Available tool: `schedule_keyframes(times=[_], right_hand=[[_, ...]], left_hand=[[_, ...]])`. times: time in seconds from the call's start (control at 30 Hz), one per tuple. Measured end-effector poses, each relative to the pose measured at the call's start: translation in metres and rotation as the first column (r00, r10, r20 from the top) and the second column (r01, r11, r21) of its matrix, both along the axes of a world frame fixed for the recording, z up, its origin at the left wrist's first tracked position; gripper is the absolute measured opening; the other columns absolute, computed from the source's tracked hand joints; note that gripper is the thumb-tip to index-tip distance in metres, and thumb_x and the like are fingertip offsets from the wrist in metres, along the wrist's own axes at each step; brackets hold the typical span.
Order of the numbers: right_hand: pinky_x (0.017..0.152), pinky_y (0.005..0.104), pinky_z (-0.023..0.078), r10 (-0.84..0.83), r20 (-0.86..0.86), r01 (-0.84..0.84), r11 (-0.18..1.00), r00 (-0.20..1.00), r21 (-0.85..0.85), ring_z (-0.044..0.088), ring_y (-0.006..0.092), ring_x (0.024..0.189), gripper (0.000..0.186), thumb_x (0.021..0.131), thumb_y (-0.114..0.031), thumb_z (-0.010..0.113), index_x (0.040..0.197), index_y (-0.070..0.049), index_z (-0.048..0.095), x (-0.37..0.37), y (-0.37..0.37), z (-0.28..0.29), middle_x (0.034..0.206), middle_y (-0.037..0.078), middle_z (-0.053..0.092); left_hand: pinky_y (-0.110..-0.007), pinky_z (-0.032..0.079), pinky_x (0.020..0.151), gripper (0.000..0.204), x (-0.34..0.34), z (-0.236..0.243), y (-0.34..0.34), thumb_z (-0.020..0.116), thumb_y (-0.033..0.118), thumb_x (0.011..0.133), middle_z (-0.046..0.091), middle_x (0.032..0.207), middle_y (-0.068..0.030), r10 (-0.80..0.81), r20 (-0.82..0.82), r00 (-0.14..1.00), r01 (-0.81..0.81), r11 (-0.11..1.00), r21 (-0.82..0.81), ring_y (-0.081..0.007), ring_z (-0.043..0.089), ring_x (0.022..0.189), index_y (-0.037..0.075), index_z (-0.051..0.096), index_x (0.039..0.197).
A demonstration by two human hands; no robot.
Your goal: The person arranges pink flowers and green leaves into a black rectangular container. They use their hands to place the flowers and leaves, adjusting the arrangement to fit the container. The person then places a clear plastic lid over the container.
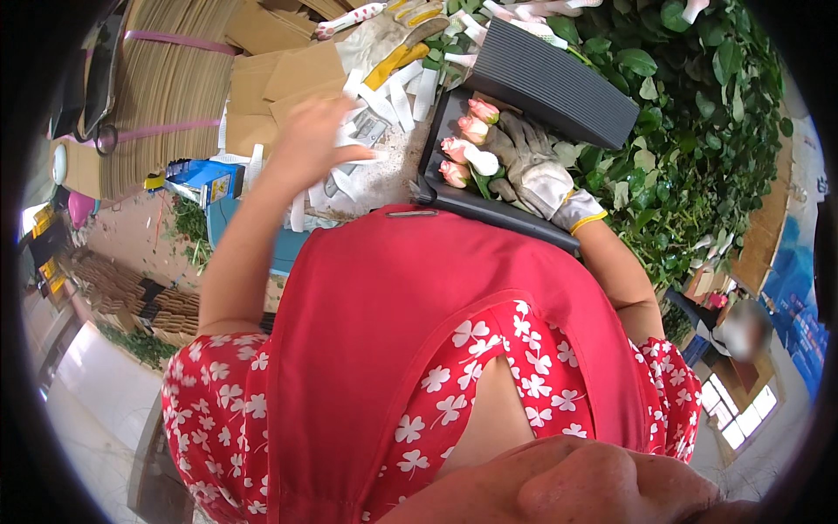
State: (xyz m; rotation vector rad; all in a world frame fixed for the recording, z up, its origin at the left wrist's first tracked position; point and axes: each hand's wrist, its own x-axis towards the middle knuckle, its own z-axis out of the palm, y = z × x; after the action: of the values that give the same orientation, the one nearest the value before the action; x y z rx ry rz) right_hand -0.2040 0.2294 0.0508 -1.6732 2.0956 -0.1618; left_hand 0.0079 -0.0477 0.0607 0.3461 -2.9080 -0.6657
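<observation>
My bare left hand (310,140) is slightly blurred over scattered white strips (401,100) at upper middle, thumb apart from the other fingers. My right hand (524,166), in a grey and white glove with a yellow cuff, grips pink roses (473,127) lying in a black tray (506,218); a white sleeve (483,161) covers one bloom, and the fingertips are partly hidden. A dark ribbed flap (550,79) stands above the roses, beside a mass of green leaves (672,148).
Stacked cardboard sheets (157,79), loose cardboard pieces (284,70), spare gloves (388,52) and a blue tool (205,182) occupy the left and back. Piled cardboard (157,306) is lower left. Another person (724,336) is at the right, beyond the leaves.
</observation>
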Motion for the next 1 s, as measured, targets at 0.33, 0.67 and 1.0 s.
schedule_keyframes(times=[0.33, 0.67, 1.0], right_hand=[[0.113, 0.0503, 0.031, -0.026, 0.02, 0.027, 0.999, 0.999, -0.02, 0.036, 0.0412, 0.136, 0.071, 0.072, -0.024, 0.074, 0.137, -0.013, 0.045, 0.0, -0.001, 0.005, 0.144, 0.019, 0.037], [0.105, 0.0475, 0.039, 0.034, -0.06, -0.038, 0.997, 0.998, -0.064, 0.045, 0.039, 0.127, 0.068, 0.073, -0.024, 0.075, 0.135, -0.013, 0.049, -0.003, -0.003, 0.029, 0.141, 0.017, 0.043], [0.079, 0.0353, 0.054, -0.498, -0.52, 0.074, 0.768, 0.694, -0.636, 0.065, 0.03, 0.091, 0.043, 0.084, -0.013, 0.072, 0.122, 0.002, 0.06, -0.006, -0.043, 0.173, 0.105, 0.016, 0.066]], left_hand=[[-0.042, 0.044, 0.099, 0.033, -0.02, -0.023, 0.002, 0.073, 0.01, 0.077, 0.069, 0.101, -0.0072, -0.339, -0.08, 0.937, 0.348, 0.907, 0.235, -0.026, 0.059, 0.109, 0.012, 0.069, 0.11], [-0.039, 0.046, 0.099, 0.054, -0.052, -0.051, 0.072, 0.082, 0.024, 0.072, 0.067, 0.119, -0.006, -0.329, -0.2, 0.923, 0.381, 0.699, 0.606, -0.028, 0.059, 0.111, 0.01, 0.067, 0.122], [-0.038, 0.045, 0.098, 0.054, -0.057, -0.062, 0.075, 0.083, 0.02, 0.068, 0.069, 0.117, -0.002, -0.322, -0.194, 0.927, 0.374, 0.739, 0.56, -0.0241, 0.057, 0.108, 0.013, 0.07, 0.119]])
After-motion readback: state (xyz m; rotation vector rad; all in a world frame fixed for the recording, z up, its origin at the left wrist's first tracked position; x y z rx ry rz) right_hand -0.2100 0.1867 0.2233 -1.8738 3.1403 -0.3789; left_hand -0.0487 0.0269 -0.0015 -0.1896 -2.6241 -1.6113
